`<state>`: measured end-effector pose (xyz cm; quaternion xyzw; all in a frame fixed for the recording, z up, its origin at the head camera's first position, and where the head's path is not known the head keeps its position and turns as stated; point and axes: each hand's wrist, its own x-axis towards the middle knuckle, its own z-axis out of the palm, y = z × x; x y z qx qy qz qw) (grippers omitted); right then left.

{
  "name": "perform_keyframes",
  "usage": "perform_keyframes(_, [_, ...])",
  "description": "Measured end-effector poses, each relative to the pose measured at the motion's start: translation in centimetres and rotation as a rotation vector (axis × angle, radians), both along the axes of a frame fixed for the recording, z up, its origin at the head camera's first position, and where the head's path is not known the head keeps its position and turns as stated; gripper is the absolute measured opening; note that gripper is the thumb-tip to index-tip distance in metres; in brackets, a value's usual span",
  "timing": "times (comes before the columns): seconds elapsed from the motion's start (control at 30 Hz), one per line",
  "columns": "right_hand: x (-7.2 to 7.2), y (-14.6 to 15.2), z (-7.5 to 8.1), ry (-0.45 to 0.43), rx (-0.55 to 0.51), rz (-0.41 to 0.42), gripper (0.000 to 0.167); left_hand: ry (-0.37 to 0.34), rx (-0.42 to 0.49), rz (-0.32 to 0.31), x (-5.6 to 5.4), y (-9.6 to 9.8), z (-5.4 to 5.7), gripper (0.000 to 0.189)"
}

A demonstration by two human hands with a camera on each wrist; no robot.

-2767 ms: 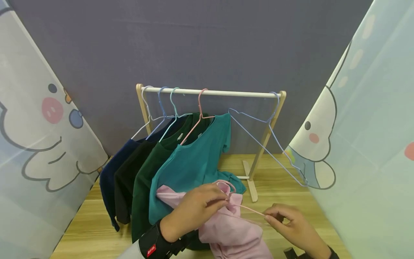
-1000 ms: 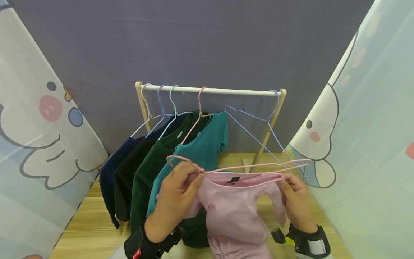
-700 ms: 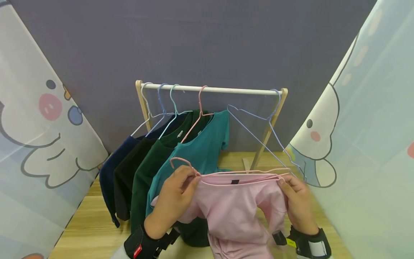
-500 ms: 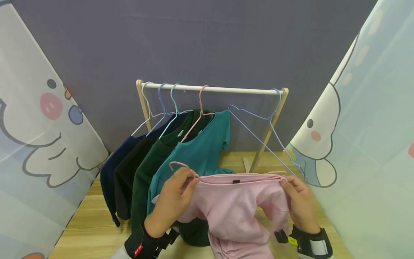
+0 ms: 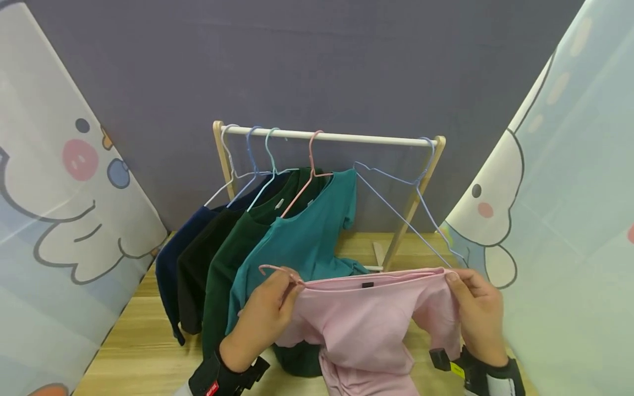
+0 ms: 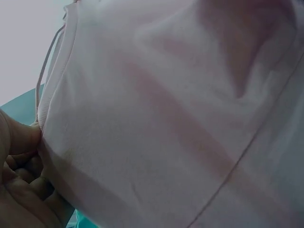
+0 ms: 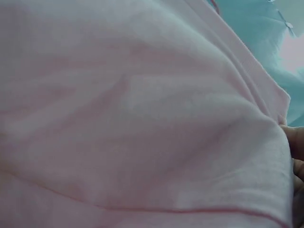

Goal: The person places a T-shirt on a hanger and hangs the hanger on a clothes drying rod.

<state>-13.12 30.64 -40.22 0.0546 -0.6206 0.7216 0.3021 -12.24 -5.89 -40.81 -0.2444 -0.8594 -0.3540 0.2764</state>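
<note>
A pink T-shirt (image 5: 366, 330) hangs between my hands in the head view, its neckline stretched sideways and a small dark label inside. The curved hook of a pink hanger (image 5: 273, 268) pokes out at the collar's left end; the rest is mostly hidden in the shirt. My left hand (image 5: 264, 313) pinches the collar's left end together with the hanger below its hook. At the other end, my right hand (image 5: 477, 311) pinches the neckline by the shoulder. Cloth fills both wrist views, with the left fingers (image 6: 21, 137) and right fingers (image 7: 295, 142) at its edge.
Behind the shirt stands a small clothes rack (image 5: 366, 138) on a wooden table (image 5: 134, 335). Navy, black, dark green and teal (image 5: 302, 242) tops hang on its left side. A bare lilac hanger (image 5: 396, 212) hangs at the right end. Printed curtains (image 5: 574, 220) flank the table.
The hands left the hanger's thin bar and now spread the shirt's neckline. The hanger's right arm has slipped inside the shirt, and the right hand has moved slightly outward, pulling the collar taut.
</note>
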Motion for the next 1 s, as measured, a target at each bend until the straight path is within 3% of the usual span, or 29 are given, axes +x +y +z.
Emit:
perform_keyframes(0.07, [0.1,0.2,-0.1,0.016,0.061,-0.014,0.013,0.015,-0.022,-0.011,0.0,0.2,-0.1,0.017])
perform_keyframes(0.17, [-0.1,0.5,-0.4,0.092,0.346,-0.069,0.015,0.025,-0.043,-0.018,0.1,0.4,0.0,0.015])
perform_keyframes(0.27, [-0.3,0.5,-0.9,0.221,0.646,-0.114,0.025,-0.03,-0.045,-0.036,0.2,0.6,0.1,0.012])
perform_keyframes(0.33, [-0.5,0.2,-1.2,0.309,0.759,-0.109,0.032,-0.076,-0.041,-0.054,0.2,0.8,0.2,0.01])
perform_keyframes(0.47, [-0.4,-1.1,-1.6,0.358,0.847,-0.067,0.037,-0.077,-0.057,-0.069,0.1,1.3,0.1,0.008])
perform_keyframes(0.6, [-0.1,-2.8,-2.1,0.306,0.895,-0.038,0.035,-0.04,-0.078,-0.077,0.0,2.1,0.1,0.008])
perform_keyframes(0.83, [0.1,-6.1,-2.5,0.343,0.943,0.107,0.034,-0.075,-0.09,-0.126,-0.1,3.6,-0.1,0.01])
perform_keyframes(1.0, [0.2,-7.2,-2.6,0.351,0.974,0.114,0.04,-0.054,-0.083,-0.14,-0.2,4.2,-0.5,0.011])
